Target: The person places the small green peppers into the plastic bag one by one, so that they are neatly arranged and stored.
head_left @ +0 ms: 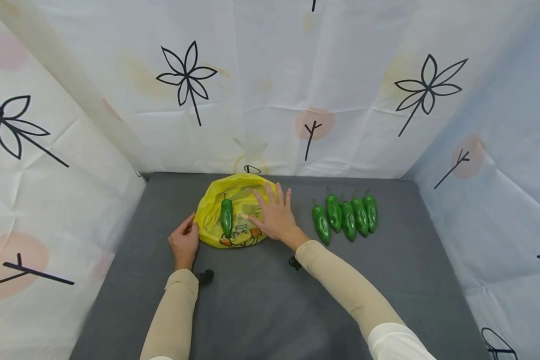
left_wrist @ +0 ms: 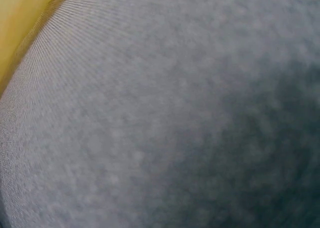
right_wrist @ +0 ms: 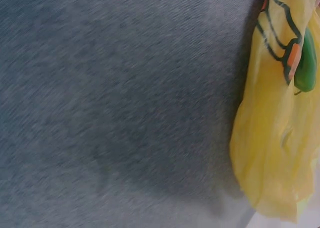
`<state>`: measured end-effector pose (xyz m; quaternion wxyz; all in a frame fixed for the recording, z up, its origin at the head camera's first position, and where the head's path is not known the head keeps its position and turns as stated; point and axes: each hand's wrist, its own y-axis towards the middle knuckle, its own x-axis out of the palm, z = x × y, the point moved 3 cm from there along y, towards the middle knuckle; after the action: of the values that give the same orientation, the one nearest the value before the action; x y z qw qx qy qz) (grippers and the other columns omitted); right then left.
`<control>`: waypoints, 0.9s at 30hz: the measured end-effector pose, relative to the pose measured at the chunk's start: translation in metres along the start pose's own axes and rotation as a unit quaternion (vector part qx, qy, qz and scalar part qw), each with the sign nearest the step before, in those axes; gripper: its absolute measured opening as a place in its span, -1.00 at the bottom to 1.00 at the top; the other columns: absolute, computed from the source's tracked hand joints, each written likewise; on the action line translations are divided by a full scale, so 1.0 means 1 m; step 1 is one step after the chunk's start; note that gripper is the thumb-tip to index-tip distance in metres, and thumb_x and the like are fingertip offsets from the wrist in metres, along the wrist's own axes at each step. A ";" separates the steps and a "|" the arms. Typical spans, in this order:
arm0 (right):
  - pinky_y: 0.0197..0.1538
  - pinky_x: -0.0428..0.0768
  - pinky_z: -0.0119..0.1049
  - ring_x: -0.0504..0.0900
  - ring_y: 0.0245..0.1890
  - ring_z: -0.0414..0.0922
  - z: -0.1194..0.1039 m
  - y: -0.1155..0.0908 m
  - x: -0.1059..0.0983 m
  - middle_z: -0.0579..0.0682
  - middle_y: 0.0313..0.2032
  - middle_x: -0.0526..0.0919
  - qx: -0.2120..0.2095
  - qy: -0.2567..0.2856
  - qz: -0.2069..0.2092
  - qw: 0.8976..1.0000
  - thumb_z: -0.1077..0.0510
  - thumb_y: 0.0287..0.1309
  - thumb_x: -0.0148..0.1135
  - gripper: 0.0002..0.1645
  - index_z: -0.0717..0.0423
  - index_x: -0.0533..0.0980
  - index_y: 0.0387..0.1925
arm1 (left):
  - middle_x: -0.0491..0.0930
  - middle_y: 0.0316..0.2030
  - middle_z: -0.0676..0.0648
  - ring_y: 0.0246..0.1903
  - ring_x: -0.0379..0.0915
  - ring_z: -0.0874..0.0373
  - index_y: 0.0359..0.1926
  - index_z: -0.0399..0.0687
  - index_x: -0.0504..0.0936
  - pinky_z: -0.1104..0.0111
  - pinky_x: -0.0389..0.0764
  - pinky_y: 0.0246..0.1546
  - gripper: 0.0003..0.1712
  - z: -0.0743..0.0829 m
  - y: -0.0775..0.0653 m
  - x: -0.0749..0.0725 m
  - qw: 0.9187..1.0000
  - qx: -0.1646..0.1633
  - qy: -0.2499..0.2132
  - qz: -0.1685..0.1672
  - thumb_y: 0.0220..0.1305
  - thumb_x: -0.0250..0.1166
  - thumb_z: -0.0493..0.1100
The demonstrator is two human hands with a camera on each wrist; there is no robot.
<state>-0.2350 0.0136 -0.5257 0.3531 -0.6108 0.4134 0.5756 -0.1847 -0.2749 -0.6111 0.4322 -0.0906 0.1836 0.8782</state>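
Observation:
A yellow plastic bag [head_left: 209, 210] with printed figures lies spread open on the table. One green pepper [head_left: 226, 217] rests inside it, left of the middle; the right wrist view catches this pepper [right_wrist: 306, 63] beyond the bag's side [right_wrist: 265, 153]. At the bag's left edge my left hand [head_left: 184, 242] pinches the rim between thumb and fingers. My right hand [head_left: 276, 215] is over the bag's right part, fingers spread and straight, with nothing in its grasp. Only a corner of the bag [left_wrist: 20, 28] enters the left wrist view, and neither wrist view shows the fingers.
Several green peppers [head_left: 348, 220] lie side by side on the dark grey table [head_left: 261, 300], to the right of the bag. White patterned cloth [head_left: 270, 90] hangs behind the table and along both sides.

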 end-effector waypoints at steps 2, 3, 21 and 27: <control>0.52 -0.16 0.42 -0.21 0.62 0.31 0.005 -0.003 0.001 0.15 0.64 -0.18 0.002 0.004 0.000 1.000 -0.54 0.36 -0.13 0.01 -0.27 -0.10 0.65 | 0.81 -0.17 -0.17 -0.43 0.45 0.52 0.09 0.07 0.78 0.75 0.41 -0.33 -0.66 0.001 0.000 0.000 1.000 0.004 0.002 0.001 0.32 0.33 -0.16; 0.52 -0.15 0.43 -0.20 0.62 0.32 0.007 -0.004 0.001 0.16 0.64 -0.16 0.003 0.004 0.002 1.000 -0.54 0.36 -0.13 0.01 -0.26 -0.08 0.65 | 0.81 -0.18 -0.18 -0.44 0.45 0.52 0.09 0.06 0.78 0.75 0.41 -0.33 -0.66 0.001 0.000 0.001 1.000 0.007 0.004 0.002 0.32 0.32 -0.15; 0.51 -0.22 0.45 -0.30 0.62 0.32 0.046 -0.025 0.005 0.23 0.63 -0.16 0.029 0.022 0.000 0.999 -0.50 0.37 -0.09 0.02 -0.20 -0.10 0.65 | 0.80 -0.26 -0.21 -0.49 0.41 0.50 0.03 0.02 0.81 0.70 0.37 -0.40 -0.69 0.006 -0.002 0.002 1.000 0.016 0.009 0.004 0.32 0.30 -0.19; 0.51 -0.23 0.45 -0.26 0.62 0.34 0.055 -0.030 0.007 0.23 0.63 -0.22 0.040 0.013 0.000 0.999 -0.52 0.35 -0.06 0.07 -0.15 -0.09 0.65 | 0.80 -0.28 -0.19 -0.49 0.42 0.51 0.03 0.02 0.81 0.70 0.37 -0.40 -0.69 0.005 -0.002 0.002 1.000 0.019 0.012 0.003 0.31 0.29 -0.19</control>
<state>-0.2306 0.0755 -0.5388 0.3714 -0.6040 0.4405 0.5506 -0.1840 -0.2703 -0.6078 0.4285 -0.0929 0.2055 0.8749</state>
